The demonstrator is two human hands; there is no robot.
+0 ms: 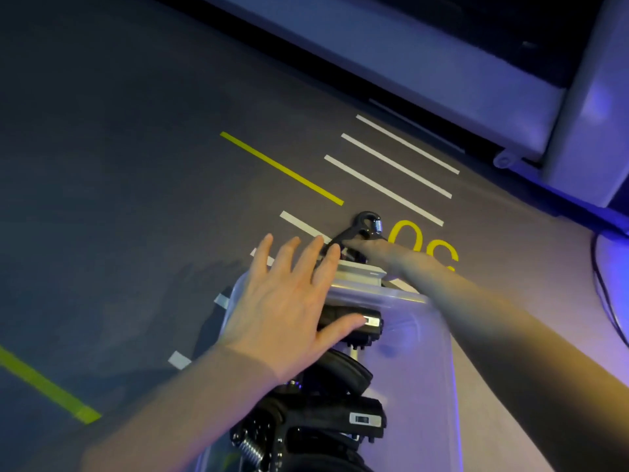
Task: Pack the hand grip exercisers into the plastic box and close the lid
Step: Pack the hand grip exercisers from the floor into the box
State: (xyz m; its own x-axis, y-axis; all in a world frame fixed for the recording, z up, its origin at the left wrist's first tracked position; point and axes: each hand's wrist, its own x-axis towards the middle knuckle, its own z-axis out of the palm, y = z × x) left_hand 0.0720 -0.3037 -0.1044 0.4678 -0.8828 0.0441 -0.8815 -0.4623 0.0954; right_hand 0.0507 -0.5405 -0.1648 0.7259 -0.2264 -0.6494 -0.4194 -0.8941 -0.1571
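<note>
Your left hand point(289, 301) lies flat with fingers spread over the far end of the clear plastic box point(422, 338), holding nothing. Several black hand grip exercisers point(343, 420) are packed inside the box. Your right hand point(377, 252) reaches past the box's white latch point(360, 272) and grips another hand grip exerciser point(366, 226) on the grey mat point(136, 165), its spring end pointing away from you, beside the yellow number marking point(425, 243).
</note>
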